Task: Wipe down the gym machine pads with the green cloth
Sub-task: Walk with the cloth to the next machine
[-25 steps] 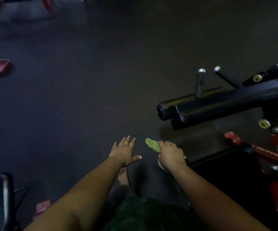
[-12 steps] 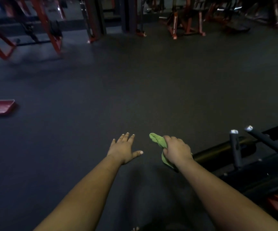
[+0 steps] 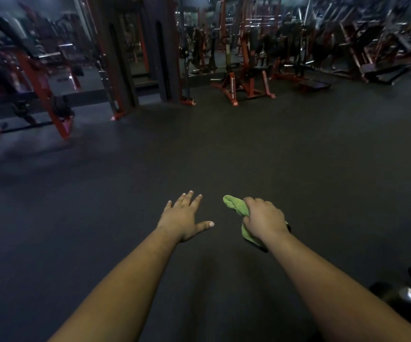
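Upper left of frame: red-and-black gym frames (image 3: 39, 77), blurred, standing on the dark rubber floor (image 3: 224, 149). Detail not readable.

Upper centre: dark upright column (image 3: 135, 50) with red posts beside it; just right of it, a red-based machine (image 3: 243, 85) on the floor.

Upper right: row of further red-and-black machines (image 3: 362, 45), blurred.

Lower centre-left: left hand (image 3: 184, 218) held out over the floor, palm down, fingers straight and spread, thumb out toward frame centre. Holds nothing, touches nothing.

Lower centre-right, near the left hand but apart from it: right hand (image 3: 264, 222), fingers curled round the green cloth (image 3: 235, 206). Cloth is bunched; one end sticks out past the knuckles toward upper left, another fold hangs below the thumb side. A dark edge shows under the wrist; cannot tell what it is.

Lower right edge: part of a black machine (image 3: 406, 292) with a small shiny metal end, mostly cut off by the frame, well apart from the cloth.
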